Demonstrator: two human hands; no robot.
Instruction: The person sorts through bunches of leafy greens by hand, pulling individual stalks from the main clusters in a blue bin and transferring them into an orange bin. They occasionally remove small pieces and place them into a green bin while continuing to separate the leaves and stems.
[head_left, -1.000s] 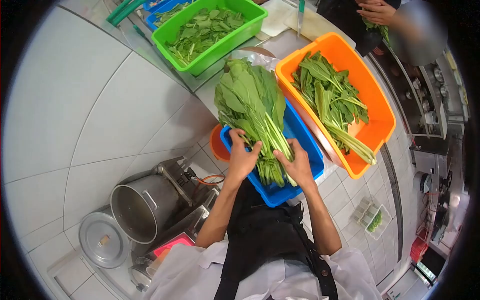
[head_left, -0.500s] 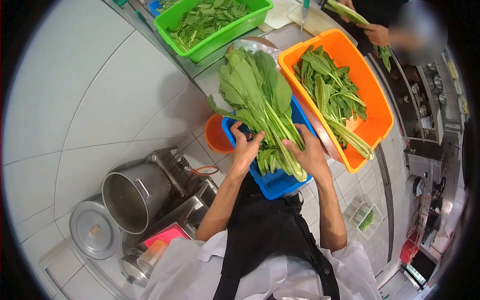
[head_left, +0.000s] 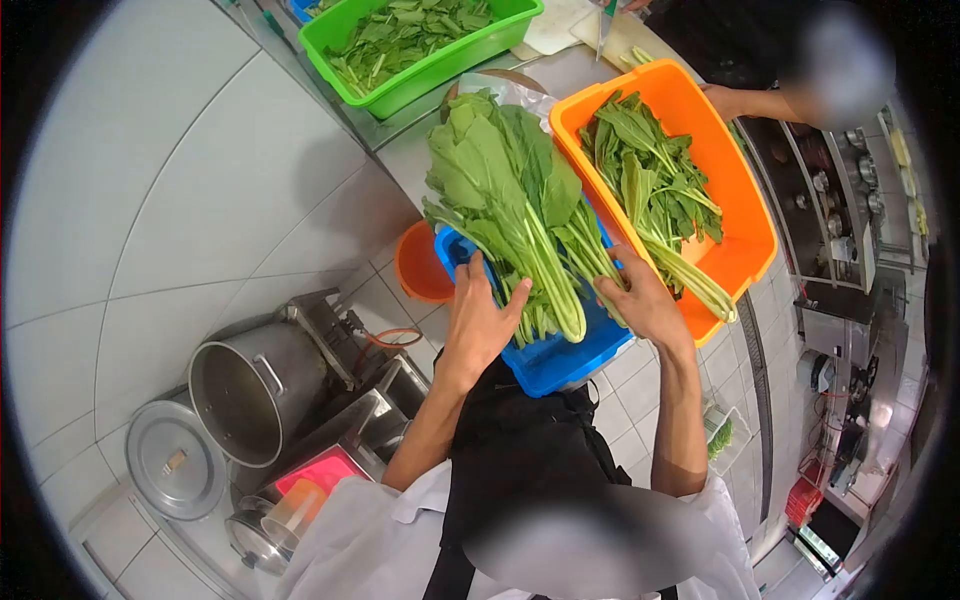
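A large bunch of leafy greens (head_left: 500,200) with pale green stalks lies over the blue tub (head_left: 540,378) in front of me. My left hand (head_left: 483,322) grips the left side of the bunch, thumb and fingers around leaves and stems. My right hand (head_left: 648,305) is closed on stalks at the right side, beside the orange tub. Shorter greens show beneath the bunch inside the blue tub. More long-stalked greens (head_left: 650,185) rest in the orange tub (head_left: 745,220), one thick stalk reaching toward its near corner.
A green tub (head_left: 400,98) of leaves stands at the back. Beyond the orange tub, a person's hand (head_left: 722,102) is near its rim, and a knife (head_left: 605,28) lies by cutting boards (head_left: 555,28). An orange bucket (head_left: 422,265) and a large metal pot (head_left: 240,400) are to the left.
My hands have moved slightly apart, and the right-hand stalks now spread away from the main bunch. The other person no longer holds up a stalk; one hand has lowered toward the orange tub.
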